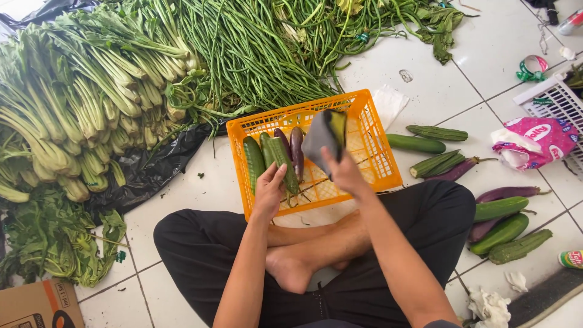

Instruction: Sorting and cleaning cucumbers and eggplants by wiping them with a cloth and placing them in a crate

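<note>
The left hand (269, 189) rests on a cucumber (283, 163) lying in the orange basket (381, 159), fingers curled over its near end. The right hand (344, 172) is raised over the middle of the basket, clamped on a grey cloth (318, 139) wrapped round a dark green vegetable (337, 125) whose tip shows at the top; what kind it is cannot be told. The two hands are apart, both above the basket's near half.

Inside the basket, beside the left hand, lie more cucumbers (253, 163) and two purple eggplants (296, 149), side by side, ends pointing away from the person.

The basket sits on the white tiled floor (425, 79), just beyond the person's crossed legs. To its right, loose cucumbers, ridged gourds (437, 132) and eggplants lie on the floor, with a pink bag (540, 141) further right. Beyond the basket is a heap of long beans (255, 54); to its left, on black plastic sheet (152, 170), are bundles of leafy greens (79, 103). A cardboard box (36, 307) sits well left of the basket, near the person's knee.
</note>
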